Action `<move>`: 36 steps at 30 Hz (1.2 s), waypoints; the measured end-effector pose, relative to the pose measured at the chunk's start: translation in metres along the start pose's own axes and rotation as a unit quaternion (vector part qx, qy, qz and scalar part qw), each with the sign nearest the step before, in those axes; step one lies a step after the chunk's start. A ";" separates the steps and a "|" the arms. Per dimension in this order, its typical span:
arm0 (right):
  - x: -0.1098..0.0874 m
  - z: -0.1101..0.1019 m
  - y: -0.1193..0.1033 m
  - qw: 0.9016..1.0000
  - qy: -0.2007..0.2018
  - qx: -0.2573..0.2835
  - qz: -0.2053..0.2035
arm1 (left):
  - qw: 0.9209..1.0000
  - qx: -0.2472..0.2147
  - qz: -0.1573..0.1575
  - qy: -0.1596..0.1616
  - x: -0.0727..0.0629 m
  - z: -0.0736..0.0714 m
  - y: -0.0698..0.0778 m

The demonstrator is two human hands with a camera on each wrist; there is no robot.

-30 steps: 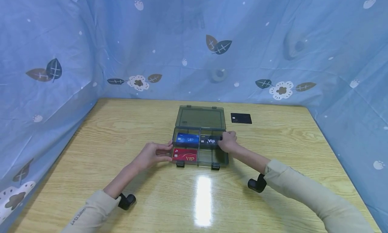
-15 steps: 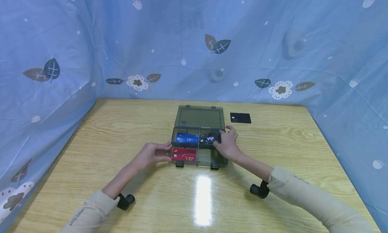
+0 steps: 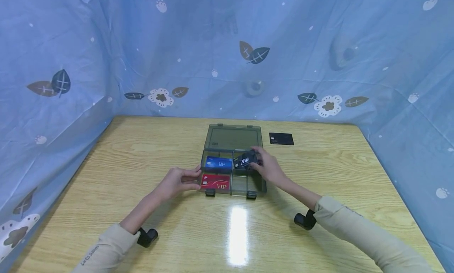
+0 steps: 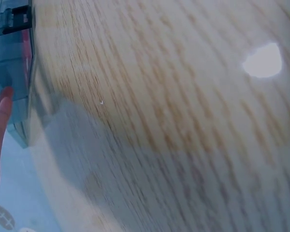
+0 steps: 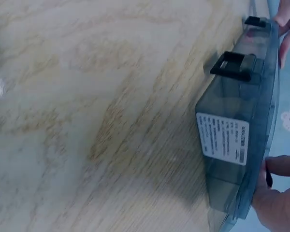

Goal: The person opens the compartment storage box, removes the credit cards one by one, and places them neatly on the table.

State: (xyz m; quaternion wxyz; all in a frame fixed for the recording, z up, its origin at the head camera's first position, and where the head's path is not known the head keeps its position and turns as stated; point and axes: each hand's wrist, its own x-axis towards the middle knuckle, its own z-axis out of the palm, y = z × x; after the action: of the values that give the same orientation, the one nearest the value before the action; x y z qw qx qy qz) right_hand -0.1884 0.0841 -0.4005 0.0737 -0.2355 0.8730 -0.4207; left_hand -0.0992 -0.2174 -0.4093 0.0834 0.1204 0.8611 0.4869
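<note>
A translucent grey divided box [image 3: 240,188] lies on the table with its lid [image 3: 234,137] folded back. My left hand [image 3: 175,182] rests thumb and fingers against its left side; in the left wrist view, a finger [image 4: 2,104] touches the outer wall. My right hand [image 3: 270,168] pinches the right end of a black card marked Vip [image 3: 244,161], tilted over the back right compartment. In the right wrist view, thumb and fingers [image 5: 280,205] are at the box rim. A blue VIP card [image 3: 218,163] lies back left, a red VIP card [image 3: 215,181] front left.
Another black card [image 3: 281,139] lies on the wooden table [image 3: 177,233], right of the lid. Two dark latches [image 3: 210,192] stick out at the box front. A blue patterned cloth [image 3: 198,36] hangs behind and along both sides.
My right hand has shifted its grip on the black Vip card, whose right end has risen so that it now tilts in the compartment. The left hand stays at the box side.
</note>
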 end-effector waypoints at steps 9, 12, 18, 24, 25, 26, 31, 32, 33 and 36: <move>0.003 -0.015 0.012 0.996 -0.012 0.076 0.050 | 1.000 -0.008 -0.008 -0.002 0.000 0.000 0.000; 0.001 -0.020 0.015 0.991 -0.010 0.105 0.076 | 1.000 -0.011 -0.015 -0.001 -0.001 0.000 0.001; -0.002 -0.026 0.016 0.983 -0.008 0.136 0.120 | 1.000 -0.015 -0.018 0.000 -0.001 0.000 0.002; -0.004 -0.030 0.018 0.969 -0.005 0.194 0.152 | 1.000 -0.006 -0.008 0.000 0.001 0.000 0.001; -0.004 -0.030 0.020 0.967 -0.005 0.201 0.157 | 1.000 -0.005 -0.009 0.000 0.001 0.001 0.002; -0.004 -0.031 0.021 0.965 -0.004 0.209 0.161 | 1.000 -0.005 -0.009 0.000 0.001 0.001 0.002; -0.005 -0.036 0.030 0.955 -0.004 0.240 0.171 | 1.000 -0.006 -0.011 0.001 0.001 0.000 0.002; -0.006 -0.037 0.031 0.954 -0.005 0.247 0.171 | 1.000 -0.007 -0.011 0.001 0.001 0.000 0.002; -0.007 -0.038 0.033 0.952 -0.006 0.253 0.170 | 1.000 -0.007 -0.011 0.002 0.001 0.000 0.002; -0.009 -0.040 0.037 0.950 -0.006 0.263 0.168 | 1.000 -0.009 -0.012 0.001 0.000 0.000 0.003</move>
State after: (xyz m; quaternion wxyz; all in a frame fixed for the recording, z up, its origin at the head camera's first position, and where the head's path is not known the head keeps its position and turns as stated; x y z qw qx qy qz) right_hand -0.2066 0.1360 -0.4047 0.2080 -0.0606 0.7575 -0.6159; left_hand -0.0991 -0.2159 -0.4073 0.0892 0.1084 0.8583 0.4935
